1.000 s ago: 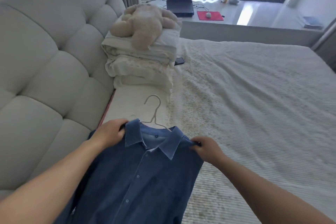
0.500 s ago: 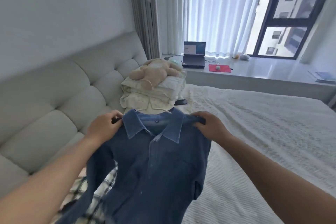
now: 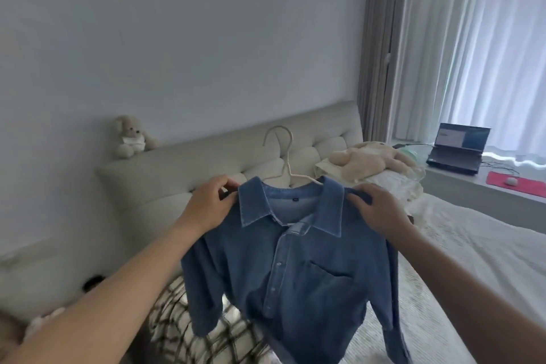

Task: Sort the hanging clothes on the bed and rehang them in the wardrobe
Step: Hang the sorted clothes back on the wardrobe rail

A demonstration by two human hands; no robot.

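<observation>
Left hand (image 3: 208, 204) pinches the left shoulder of a blue denim shirt (image 3: 298, 269) held up on a white hanger (image 3: 285, 161), above a checked garment (image 3: 189, 331) lying on the bed (image 3: 472, 245); right hand (image 3: 375, 210) lies over the right shoulder, its grip hidden. The shirt looks soft and limp, moderately light; the shoulders or the hanger's hook between the hands probably offer the surest hold. The small dark collar tag is unreadable; no other writing is legible.

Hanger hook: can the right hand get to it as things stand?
Probably yes. The hook stands bare above the collar, but the right hand grips the blue shirt shoulder and must let go first.
</observation>
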